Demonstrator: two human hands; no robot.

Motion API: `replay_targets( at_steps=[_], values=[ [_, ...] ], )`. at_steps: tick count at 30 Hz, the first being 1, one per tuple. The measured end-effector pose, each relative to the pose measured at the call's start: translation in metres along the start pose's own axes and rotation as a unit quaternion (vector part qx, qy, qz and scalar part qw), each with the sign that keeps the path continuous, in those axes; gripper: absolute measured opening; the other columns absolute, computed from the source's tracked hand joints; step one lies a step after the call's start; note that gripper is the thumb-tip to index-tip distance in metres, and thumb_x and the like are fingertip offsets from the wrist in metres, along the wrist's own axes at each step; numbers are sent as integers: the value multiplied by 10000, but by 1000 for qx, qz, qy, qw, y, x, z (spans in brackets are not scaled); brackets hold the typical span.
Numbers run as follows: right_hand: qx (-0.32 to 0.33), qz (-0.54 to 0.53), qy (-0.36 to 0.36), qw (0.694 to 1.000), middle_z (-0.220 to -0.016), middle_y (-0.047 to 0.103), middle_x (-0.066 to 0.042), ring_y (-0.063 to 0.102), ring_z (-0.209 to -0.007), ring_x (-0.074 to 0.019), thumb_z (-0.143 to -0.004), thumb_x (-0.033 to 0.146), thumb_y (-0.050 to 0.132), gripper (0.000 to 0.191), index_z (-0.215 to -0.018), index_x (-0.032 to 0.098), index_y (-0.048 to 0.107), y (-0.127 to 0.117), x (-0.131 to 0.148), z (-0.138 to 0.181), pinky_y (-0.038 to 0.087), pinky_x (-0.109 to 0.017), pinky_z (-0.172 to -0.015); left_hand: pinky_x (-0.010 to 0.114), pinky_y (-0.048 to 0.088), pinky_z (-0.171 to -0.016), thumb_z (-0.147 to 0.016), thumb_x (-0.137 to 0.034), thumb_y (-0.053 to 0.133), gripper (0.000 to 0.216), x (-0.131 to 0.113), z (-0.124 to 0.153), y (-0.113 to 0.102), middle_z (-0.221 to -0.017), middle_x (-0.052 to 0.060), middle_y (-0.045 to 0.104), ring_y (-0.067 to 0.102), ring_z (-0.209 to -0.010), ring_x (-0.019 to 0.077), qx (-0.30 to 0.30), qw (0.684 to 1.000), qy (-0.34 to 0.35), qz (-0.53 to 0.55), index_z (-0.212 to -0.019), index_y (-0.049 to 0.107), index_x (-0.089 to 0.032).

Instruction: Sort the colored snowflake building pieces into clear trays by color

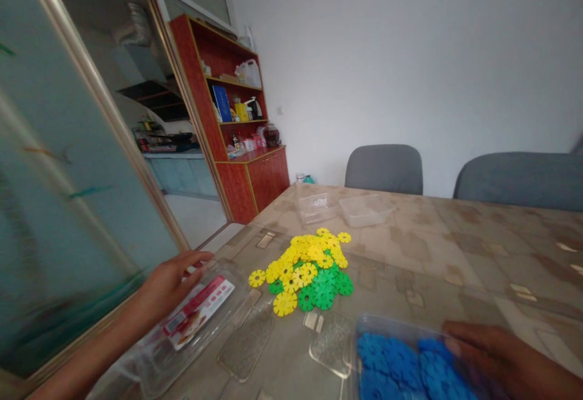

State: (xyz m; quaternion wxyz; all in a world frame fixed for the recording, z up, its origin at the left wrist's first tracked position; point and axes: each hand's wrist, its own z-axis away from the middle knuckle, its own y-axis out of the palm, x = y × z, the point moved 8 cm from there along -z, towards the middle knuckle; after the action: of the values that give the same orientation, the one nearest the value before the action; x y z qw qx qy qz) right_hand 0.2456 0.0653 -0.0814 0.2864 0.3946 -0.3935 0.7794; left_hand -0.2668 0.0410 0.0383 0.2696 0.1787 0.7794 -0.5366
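My left hand (pixel 177 272) is over the edge of a clear plastic package (pixel 150 360), its fingers stretched out and apart. A red and white label (pixel 200 312) shows on that package. At the lower right, my right hand (pixel 487 351) grips the side of a clear plastic container (pixel 387 322), with the thumb over the rim. Blue notched discs (pixel 392 357) lie inside it. Between the hands, a loose pile of yellow notched discs (pixel 291 260) lies partly over green notched discs (pixel 324 291) on the table.
Two clear plastic containers, a left one (pixel 314 209) and a right one (pixel 367 212), stand behind the pile on the patterned table (pixel 437 260). Grey chairs (pixel 385 169) line the far edge. A red-brown shelf cabinet (pixel 266 178) and a sliding glass door (pixel 68 163) are at the left.
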Motion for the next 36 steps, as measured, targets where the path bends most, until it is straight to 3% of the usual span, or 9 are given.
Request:
replay_targets(
  at_steps=[2,4,10,14,16,21,24,29,36],
  values=[
    [-5,1,-24,1000,-461,567,23,558,-323,-105,-774,688,559,506,-669,193,567,1,9,-5,354,-145,-286,375,516,-811,-721,-517,690,378,-35,11,23,-1004,91,737,664,-902,321,48,996,17,71,-950,768,-226],
    [-6,9,-41,999,-476,545,35,555,-334,-102,-787,703,536,525,-666,192,539,2,21,-10,363,-148,-292,373,515,-838,-814,-509,648,373,-69,28,63,-1029,79,732,663,-955,300,160,972,8,170,-1057,740,-241],
    [-3,14,-137,991,-511,508,56,549,-382,-88,-870,673,474,514,-662,203,484,11,79,-22,380,-152,-337,493,475,-941,-853,-525,658,630,-146,71,155,-1462,129,463,514,-1268,331,450,759,-31,469,-1412,453,-318],
    [-23,6,-186,982,-536,541,42,568,-415,-104,-877,680,461,525,-681,196,513,17,107,-41,394,-175,-350,571,410,-998,-823,-524,696,696,-154,67,170,-1423,136,494,527,-1250,343,493,683,-71,534,-1425,417,-316],
    [-39,-20,-204,978,-536,546,44,552,-403,-104,-844,689,512,526,-670,193,524,17,116,-54,391,-186,-344,548,459,-954,-820,-497,709,688,-150,55,169,-1409,131,498,565,-1203,336,465,696,-84,541,-1415,413,-316],
    [-76,-99,-217,968,-625,592,36,598,-462,-118,-828,699,506,513,-822,190,576,11,129,-81,469,-223,-425,436,569,-783,-902,-432,622,620,-132,8,143,-1309,132,565,659,-1016,283,343,789,-105,499,-1437,344,-289],
    [-85,-124,-210,966,-714,625,22,624,-499,-123,-805,653,565,492,-985,196,599,11,124,-89,464,-228,-447,403,586,-749,-876,-415,643,694,-117,-29,114,-1292,115,576,658,-1001,274,228,856,-60,461,-1465,298,-291],
    [-84,-137,-192,968,-681,627,29,606,-492,-119,-750,573,642,429,-936,188,625,16,108,-93,421,-223,-449,374,571,-814,-778,-401,687,694,-91,-67,73,-1274,98,597,645,-1018,267,27,968,44,245,-1390,432,-193],
    [-80,-147,-171,971,-647,612,32,576,-474,-111,-732,526,644,390,-904,177,627,20,98,-95,383,-228,-463,354,553,-864,-846,-324,594,545,-89,-48,91,-1343,102,578,600,-1154,280,-6,987,158,21,-1366,491,-197]
  ],
)
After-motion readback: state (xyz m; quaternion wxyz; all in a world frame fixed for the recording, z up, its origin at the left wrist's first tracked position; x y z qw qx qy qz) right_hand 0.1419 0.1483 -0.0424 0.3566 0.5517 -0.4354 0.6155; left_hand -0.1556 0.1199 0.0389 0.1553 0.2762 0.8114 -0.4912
